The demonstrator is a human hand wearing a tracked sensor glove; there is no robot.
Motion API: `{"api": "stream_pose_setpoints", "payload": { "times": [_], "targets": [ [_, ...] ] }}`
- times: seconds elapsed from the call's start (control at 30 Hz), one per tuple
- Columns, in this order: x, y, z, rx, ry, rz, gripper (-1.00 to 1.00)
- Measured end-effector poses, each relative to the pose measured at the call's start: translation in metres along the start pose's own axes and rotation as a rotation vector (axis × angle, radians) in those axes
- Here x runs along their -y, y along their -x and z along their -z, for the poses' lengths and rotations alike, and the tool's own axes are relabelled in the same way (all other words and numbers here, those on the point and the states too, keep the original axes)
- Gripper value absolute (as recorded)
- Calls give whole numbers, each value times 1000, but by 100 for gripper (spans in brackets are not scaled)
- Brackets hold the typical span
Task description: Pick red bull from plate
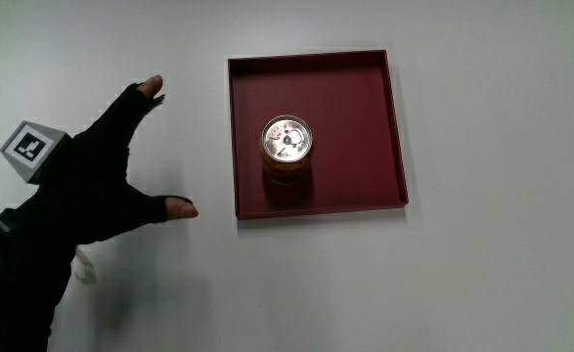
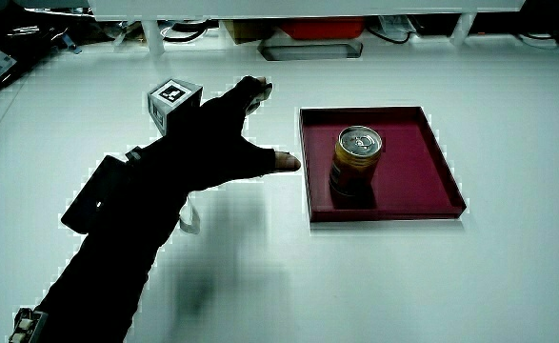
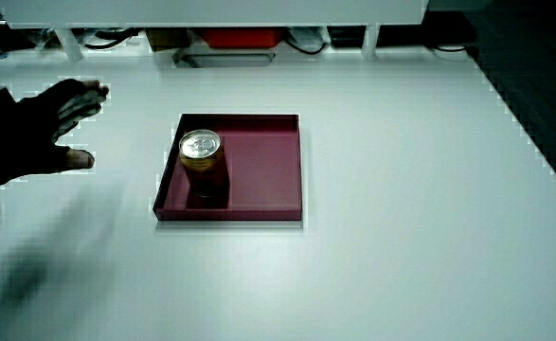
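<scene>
Red bull can [image 1: 287, 147] stands upright in the dark red plate [image 1: 370, 98], a square tray w/ low raised rim; can sits roughly mid-plate, a bit toward the rim nearest the hand, not touching any wall. Pull-tab top faces up, same in both side views [image 2: 357, 162] [image 3: 202, 161]. Plate lies flat on the white surface [image 1: 502, 264], nothing else in it. Gloved hand [image 1: 96, 181] hovers over bare surface just beside the plate, apart from it; the hands' fingers spread wide, thumb tip [image 1: 181, 207] pointing at the plate rim, holding nothing. Marker cube [image 1: 32, 149] rides on the back of the glove. Judged step: approach, grasp not yet begun. To do it well, prob. best to bring hand in above rim height so the fingers clear the plate's wall, keep the span open wider than the can, then close around the can's side at mid-body w/ thumb facing the fingers. Risk: knocking the can off balance w/ a fingertip, or catching the rim and dragging the plate; lift straight up before carrying away.
</scene>
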Motion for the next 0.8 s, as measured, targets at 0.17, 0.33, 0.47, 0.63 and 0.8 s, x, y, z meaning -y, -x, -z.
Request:
{"api": "stream_pose_setpoints", "payload": {
  "times": [0.17, 0.33, 0.47, 0.63, 0.8],
  "targets": [
    [-12, 8, 6, -19, 13, -15, 0],
    [-25, 11, 16, -20, 28, -87, 0],
    [-38, 15, 26, -34, 37, -95, 0],
    [-53, 17, 40, -12, 59, -126, 0],
    [-67, 17, 53, 2, 82, -159, 0]
  ]
}}
